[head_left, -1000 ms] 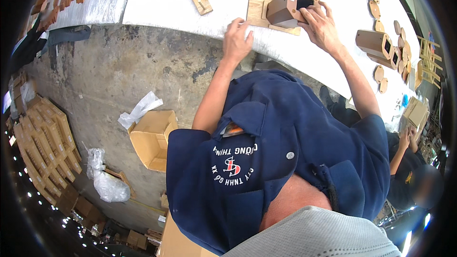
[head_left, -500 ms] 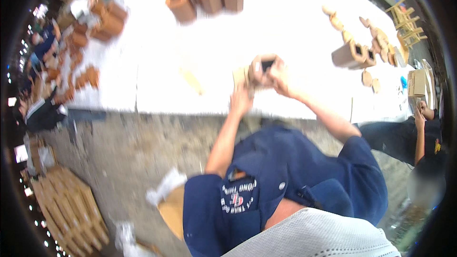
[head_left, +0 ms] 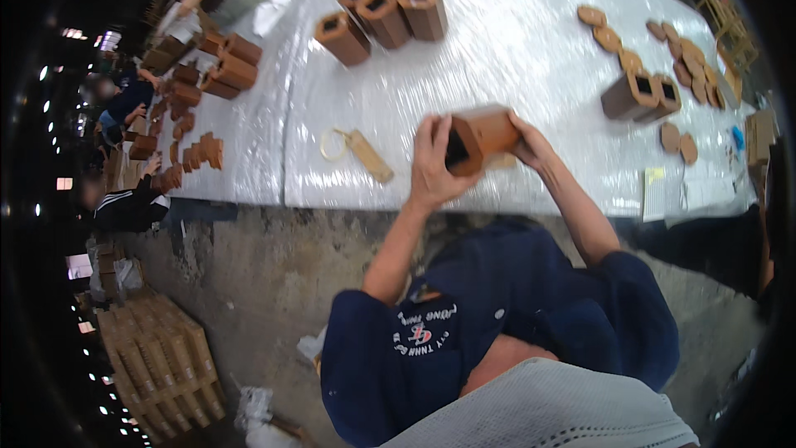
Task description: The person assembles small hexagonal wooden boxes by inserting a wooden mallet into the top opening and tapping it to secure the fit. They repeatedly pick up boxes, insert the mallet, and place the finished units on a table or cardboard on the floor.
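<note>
Just above the near edge of the table I hold a brown, many-sided wooden box [head_left: 496,134] tipped onto its side, its dark opening toward the left. My left hand [head_left: 438,168] is wrapped round the open end, fingers on top. My right hand [head_left: 529,143] grips the opposite end. Part of a flat tan piece [head_left: 502,162] shows beneath the box, too covered to name. To the left lies a tan oblong piece [head_left: 369,156] beside a pale ring [head_left: 334,146].
Similar upright boxes [head_left: 385,21] stand at the back; two more boxes [head_left: 634,97] stand right, near rows of flat wooden pieces [head_left: 695,62]. Another table at left carries brown parts [head_left: 228,70], with people [head_left: 133,104] beside it. A slatted stack [head_left: 162,357] sits on the floor.
The box has been tipped from roughly upright onto its side, its opening now toward the left. My left hand has moved up onto the open end, my right to the other end.
</note>
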Motion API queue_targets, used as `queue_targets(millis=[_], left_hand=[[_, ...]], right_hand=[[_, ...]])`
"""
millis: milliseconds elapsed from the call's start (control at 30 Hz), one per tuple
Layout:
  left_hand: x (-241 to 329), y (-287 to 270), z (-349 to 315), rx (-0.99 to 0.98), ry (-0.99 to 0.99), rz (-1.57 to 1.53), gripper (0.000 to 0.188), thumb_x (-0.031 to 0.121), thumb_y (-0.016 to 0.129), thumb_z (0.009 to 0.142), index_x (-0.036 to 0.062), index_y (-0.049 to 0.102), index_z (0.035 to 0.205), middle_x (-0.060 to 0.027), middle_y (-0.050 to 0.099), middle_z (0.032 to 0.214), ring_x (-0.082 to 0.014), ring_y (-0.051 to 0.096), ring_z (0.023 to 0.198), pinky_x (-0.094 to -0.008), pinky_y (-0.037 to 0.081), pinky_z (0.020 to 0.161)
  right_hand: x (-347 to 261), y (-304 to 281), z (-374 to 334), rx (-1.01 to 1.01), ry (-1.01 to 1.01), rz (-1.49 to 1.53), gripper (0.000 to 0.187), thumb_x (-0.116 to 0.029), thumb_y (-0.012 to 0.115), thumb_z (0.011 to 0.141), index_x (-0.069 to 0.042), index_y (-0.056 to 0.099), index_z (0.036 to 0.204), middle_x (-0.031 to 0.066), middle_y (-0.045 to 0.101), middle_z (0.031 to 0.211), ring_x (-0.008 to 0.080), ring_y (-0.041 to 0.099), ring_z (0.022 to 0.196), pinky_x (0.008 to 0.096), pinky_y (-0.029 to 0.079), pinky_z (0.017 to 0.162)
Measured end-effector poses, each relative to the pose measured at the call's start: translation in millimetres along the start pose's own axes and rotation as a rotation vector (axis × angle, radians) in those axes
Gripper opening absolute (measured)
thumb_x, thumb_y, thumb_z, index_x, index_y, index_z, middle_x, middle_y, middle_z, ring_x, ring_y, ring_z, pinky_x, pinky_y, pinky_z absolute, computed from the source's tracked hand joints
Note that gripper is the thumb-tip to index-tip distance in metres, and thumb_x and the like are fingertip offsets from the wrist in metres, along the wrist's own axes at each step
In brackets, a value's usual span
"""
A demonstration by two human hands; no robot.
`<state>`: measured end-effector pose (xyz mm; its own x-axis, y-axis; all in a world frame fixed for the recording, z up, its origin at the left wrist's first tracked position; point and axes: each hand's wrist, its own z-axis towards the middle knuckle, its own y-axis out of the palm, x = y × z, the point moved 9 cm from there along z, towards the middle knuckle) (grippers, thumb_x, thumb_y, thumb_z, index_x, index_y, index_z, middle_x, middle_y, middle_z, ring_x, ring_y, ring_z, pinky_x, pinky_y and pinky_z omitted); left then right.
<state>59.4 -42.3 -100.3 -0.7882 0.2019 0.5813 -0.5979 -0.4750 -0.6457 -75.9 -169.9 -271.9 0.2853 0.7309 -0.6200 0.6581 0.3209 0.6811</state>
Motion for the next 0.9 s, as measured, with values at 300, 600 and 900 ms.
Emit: queue_targets(millis=[300,600,900], left_hand=[[-26.7,53.2,5.6,-0.067,0.055,0.112,0.093,0.031,0.094,0.052,0.0086,0.052,0.131,-0.0195,0.045,0.132,-0.0373,0.048,0.12,-0.0467,0.044,0.099],[-20.0,96.0,29.2,-0.349,0.046,0.07,0.09,0.028,0.09,0.052,0.0167,0.053,0.133,-0.0208,0.045,0.131,-0.0404,0.049,0.118,-0.0475,0.046,0.099],[-24.6,87.3,46.9,-0.594,0.082,0.209,0.093,0.031,0.087,0.057,0.0232,0.047,0.14,-0.0242,0.04,0.13,-0.0418,0.048,0.117,-0.0503,0.049,0.093]], right_hand=[[8.7,-70.1,-11.8,0.306,-0.568,-1.759,0.048,-0.035,0.063,0.089,-0.002,0.06,0.124,0.0179,0.055,0.132,0.0362,0.054,0.119,0.0487,0.042,0.098],[37.3,-68.4,-19.1,0.287,-0.572,-1.828,0.056,-0.026,0.066,0.086,-0.002,0.048,0.133,0.0142,0.05,0.134,0.0345,0.044,0.129,0.0568,0.035,0.104],[37.6,-60.7,-18.3,0.231,-0.567,-1.91,0.064,-0.029,0.072,0.08,0.001,0.05,0.133,0.015,0.049,0.136,0.0347,0.044,0.126,0.0539,0.034,0.104]])
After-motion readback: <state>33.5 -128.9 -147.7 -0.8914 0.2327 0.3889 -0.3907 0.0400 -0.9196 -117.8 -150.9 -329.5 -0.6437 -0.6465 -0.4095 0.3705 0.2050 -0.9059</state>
